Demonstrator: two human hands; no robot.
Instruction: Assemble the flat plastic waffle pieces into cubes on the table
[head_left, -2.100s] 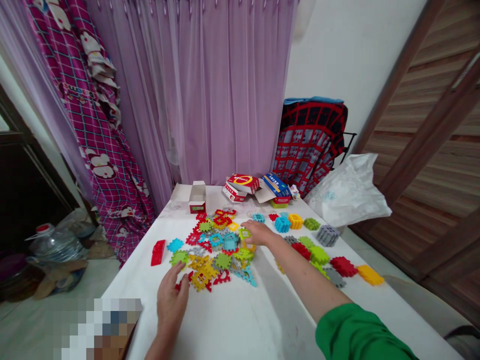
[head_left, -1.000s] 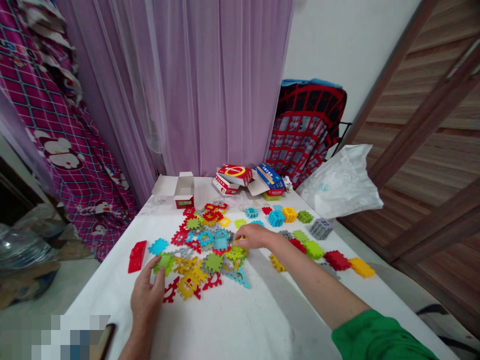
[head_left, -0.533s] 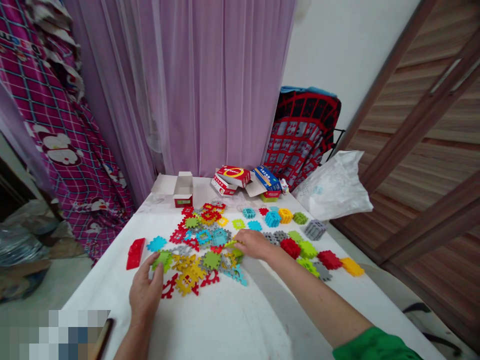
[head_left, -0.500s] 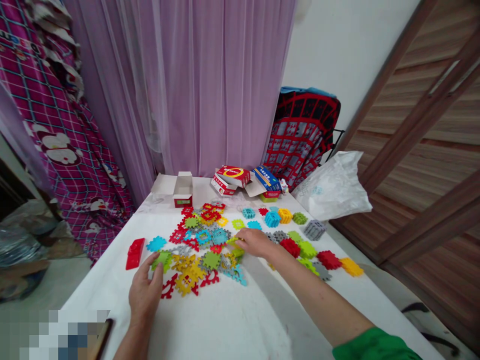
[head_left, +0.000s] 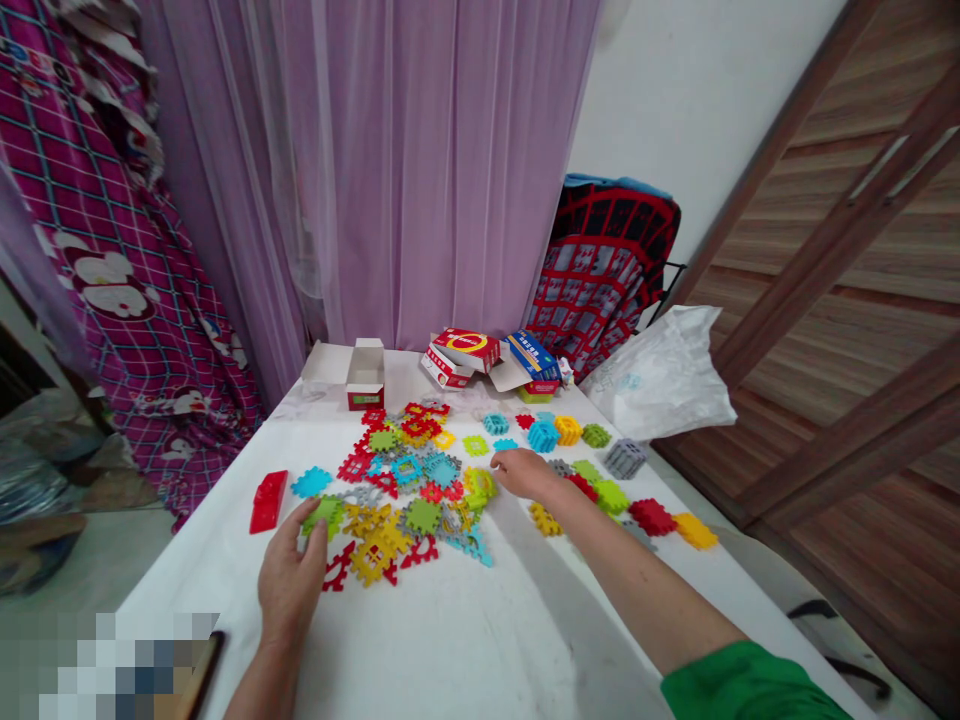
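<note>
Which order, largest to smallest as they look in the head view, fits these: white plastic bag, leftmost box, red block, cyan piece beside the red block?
1. White plastic bag
2. Leftmost box, open flaps included
3. Red block
4. Cyan piece

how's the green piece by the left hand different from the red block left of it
The green piece has toothed edges; the red block has mostly straight sides.
The left hand partly covers the green piece, while the red block is uncovered.
The green piece adjoins the pile; the red block lies apart.
Both are on the white table.
</note>
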